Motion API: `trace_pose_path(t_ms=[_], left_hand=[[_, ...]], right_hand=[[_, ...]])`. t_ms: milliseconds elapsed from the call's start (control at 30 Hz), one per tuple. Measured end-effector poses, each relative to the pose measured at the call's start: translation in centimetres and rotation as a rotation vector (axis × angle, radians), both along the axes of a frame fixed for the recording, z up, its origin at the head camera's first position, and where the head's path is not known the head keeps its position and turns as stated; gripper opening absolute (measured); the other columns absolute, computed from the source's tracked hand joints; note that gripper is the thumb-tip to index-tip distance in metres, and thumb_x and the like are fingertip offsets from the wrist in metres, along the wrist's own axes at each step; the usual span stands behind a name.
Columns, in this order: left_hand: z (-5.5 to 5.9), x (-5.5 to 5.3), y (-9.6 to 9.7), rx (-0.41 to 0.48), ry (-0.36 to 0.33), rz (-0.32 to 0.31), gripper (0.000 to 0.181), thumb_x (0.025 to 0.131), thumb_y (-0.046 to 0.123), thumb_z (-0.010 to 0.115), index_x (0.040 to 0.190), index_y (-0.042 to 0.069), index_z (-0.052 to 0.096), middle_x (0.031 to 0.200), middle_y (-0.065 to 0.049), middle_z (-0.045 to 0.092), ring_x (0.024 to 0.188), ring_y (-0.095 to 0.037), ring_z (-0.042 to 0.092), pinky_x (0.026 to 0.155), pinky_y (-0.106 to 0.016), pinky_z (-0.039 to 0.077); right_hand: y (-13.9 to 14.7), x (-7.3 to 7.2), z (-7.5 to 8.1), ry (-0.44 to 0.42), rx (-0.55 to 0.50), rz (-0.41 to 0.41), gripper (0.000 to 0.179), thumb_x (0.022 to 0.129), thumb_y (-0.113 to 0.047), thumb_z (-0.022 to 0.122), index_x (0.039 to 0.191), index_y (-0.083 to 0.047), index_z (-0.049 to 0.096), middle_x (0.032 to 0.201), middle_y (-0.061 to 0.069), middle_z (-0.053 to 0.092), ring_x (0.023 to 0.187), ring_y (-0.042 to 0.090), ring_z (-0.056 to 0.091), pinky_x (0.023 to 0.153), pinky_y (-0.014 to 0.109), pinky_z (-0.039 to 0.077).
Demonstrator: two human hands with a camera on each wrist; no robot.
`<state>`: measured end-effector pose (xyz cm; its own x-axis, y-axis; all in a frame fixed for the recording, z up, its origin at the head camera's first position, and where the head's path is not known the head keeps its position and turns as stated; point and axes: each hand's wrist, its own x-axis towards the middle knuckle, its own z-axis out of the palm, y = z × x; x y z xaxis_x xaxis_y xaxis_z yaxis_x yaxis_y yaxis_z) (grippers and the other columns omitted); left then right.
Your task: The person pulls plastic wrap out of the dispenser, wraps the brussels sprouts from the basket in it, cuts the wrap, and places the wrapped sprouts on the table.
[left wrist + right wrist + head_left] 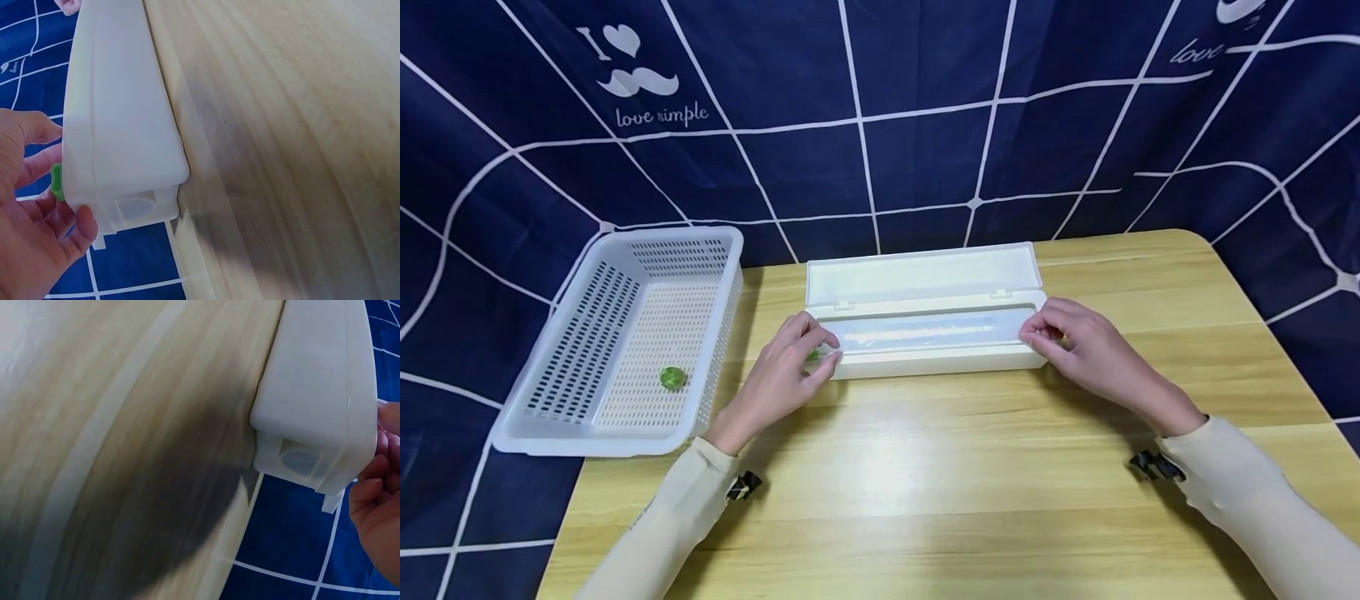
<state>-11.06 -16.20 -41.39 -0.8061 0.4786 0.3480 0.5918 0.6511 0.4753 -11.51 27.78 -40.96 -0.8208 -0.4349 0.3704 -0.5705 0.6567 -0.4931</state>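
Note:
A long white plastic wrap dispenser box lies on the wooden table, its hinged lid tipped back. Shiny clear plastic wrap stretches along the inside. At the box's left end, my left hand brings thumb and forefinger to the wrap's corner. A small green slider shows among that hand's fingers, against the box. My right hand pinches at the wrap's right end, thumb and forefinger together. In both wrist views the box wall hides the fingertips.
A white perforated basket stands at the table's left, with a small green round item in it. Behind the wooden table hangs a dark blue cloth with white lines.

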Motion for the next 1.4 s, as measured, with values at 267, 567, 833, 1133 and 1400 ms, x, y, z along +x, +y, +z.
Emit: trace_pose_path(t_ms=[267, 567, 833, 1133, 1400], left_hand=[[0.1, -0.1, -0.2, 0.008, -0.023, 0.003, 0.008, 0.101, 0.012, 0.077, 0.103, 0.005, 0.078, 0.099, -0.004, 0.059, 0.097, -0.024, 0.057, 0.083, -0.041, 0.056], [-0.1, -0.3, -0.1, 0.045, 0.006, 0.008, 0.013, 0.098, 0.015, 0.083, 0.103, 0.006, 0.076, 0.097, -0.004, 0.061, 0.097, -0.024, 0.059, 0.084, -0.041, 0.055], [-0.4, -0.6, 0.1, 0.094, -0.002, 0.028, 0.010, 0.097, 0.011, 0.083, 0.101, 0.006, 0.075, 0.093, -0.003, 0.058, 0.089, -0.022, 0.056, 0.076, -0.037, 0.052], [-0.4, -0.9, 0.4, 0.121, -0.015, 0.042, 0.005, 0.099, 0.004, 0.079, 0.095, 0.006, 0.075, 0.091, -0.003, 0.061, 0.088, -0.022, 0.059, 0.076, -0.037, 0.052], [-0.8, -1.1, 0.9, 0.105, 0.052, 0.053, 0.017, 0.093, 0.018, 0.088, 0.097, 0.008, 0.075, 0.084, -0.001, 0.057, 0.078, -0.022, 0.051, 0.077, -0.042, 0.040]], right_hand=[[-0.5, -0.4, -0.5, 0.083, 0.048, 0.021, 0.023, 0.096, 0.008, 0.076, 0.094, -0.010, 0.063, 0.087, -0.004, 0.049, 0.084, 0.013, 0.046, 0.075, 0.026, 0.034], [-0.8, -0.3, -0.6, 0.021, -0.009, -0.056, 0.018, 0.102, 0.007, 0.070, 0.097, -0.009, 0.063, 0.091, -0.001, 0.052, 0.081, 0.011, 0.047, 0.072, 0.024, 0.037], [-0.8, -0.4, -0.4, -0.040, -0.071, -0.092, 0.010, 0.105, 0.005, 0.066, 0.103, -0.005, 0.066, 0.096, 0.002, 0.056, 0.082, 0.012, 0.049, 0.071, 0.022, 0.039], [-1.1, -0.9, -0.1, -0.060, -0.046, -0.144, 0.004, 0.109, -0.002, 0.062, 0.107, -0.003, 0.066, 0.097, 0.006, 0.056, 0.084, 0.017, 0.049, 0.073, 0.025, 0.038], [-1.5, -1.2, 0.1, -0.106, -0.027, -0.194, 0.008, 0.112, -0.006, 0.060, 0.107, -0.002, 0.064, 0.101, 0.009, 0.056, 0.086, 0.022, 0.050, 0.074, 0.028, 0.038]])
